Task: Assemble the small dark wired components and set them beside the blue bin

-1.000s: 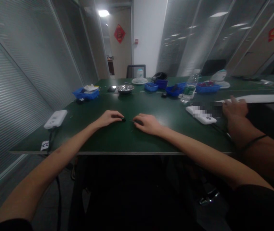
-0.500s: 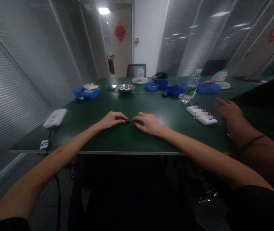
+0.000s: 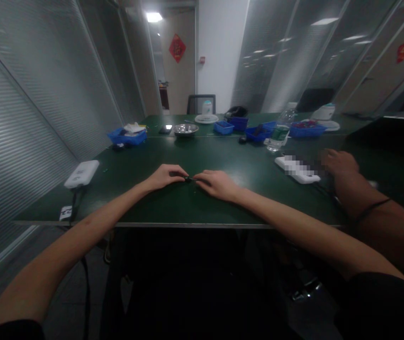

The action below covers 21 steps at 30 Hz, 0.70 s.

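Observation:
My left hand [image 3: 163,176] is closed in a pinch on a small black part [image 3: 187,179], low over the green table [image 3: 166,205]. Opposite it, my right hand [image 3: 219,183] has its thumb and fingers together on a thin metal piece [image 3: 193,179], whose tip meets or nearly meets the black part. Both pieces are too small to tell their kind. The two hands face each other with a narrow gap between the fingertips.
A co-worker's hand [image 3: 341,162] is at the right beside a white power strip [image 3: 304,177]. Another white strip [image 3: 82,174] lies on the left. Farther back are a metal bowl [image 3: 185,134], a blue tray [image 3: 127,138], several other blue bins and a water bottle [image 3: 280,134].
My right hand has come slightly down and left, nearer the black part. My left hand stays put. The co-worker's hand has shifted a little, and a dark shape behind it has lowered.

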Available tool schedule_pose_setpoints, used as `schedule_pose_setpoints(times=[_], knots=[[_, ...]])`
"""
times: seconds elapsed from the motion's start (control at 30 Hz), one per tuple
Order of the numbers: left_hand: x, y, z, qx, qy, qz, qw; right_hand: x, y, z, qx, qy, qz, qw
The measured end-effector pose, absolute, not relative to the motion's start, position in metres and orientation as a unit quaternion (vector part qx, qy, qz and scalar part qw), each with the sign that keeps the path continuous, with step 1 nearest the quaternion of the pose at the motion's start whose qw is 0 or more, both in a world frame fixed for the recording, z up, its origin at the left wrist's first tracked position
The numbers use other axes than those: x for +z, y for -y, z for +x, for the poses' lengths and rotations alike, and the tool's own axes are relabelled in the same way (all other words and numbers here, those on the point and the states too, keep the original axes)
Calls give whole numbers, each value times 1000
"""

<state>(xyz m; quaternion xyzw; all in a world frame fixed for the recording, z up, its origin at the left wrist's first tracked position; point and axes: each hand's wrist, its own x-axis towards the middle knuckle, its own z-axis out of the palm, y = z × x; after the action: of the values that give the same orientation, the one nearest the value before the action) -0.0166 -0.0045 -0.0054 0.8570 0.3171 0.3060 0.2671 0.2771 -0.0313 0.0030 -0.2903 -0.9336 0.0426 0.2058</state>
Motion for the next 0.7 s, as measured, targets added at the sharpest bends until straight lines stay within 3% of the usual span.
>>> schedule_pose_setpoints(times=[0.2, 0.7], knots=[[-4, 9, -12, 307, -306, 859, 273, 3, 28, 275, 99, 934, -269, 212], [-3, 15, -5, 301, -295, 865, 273, -1, 28, 269, 80, 930, -283, 221]])
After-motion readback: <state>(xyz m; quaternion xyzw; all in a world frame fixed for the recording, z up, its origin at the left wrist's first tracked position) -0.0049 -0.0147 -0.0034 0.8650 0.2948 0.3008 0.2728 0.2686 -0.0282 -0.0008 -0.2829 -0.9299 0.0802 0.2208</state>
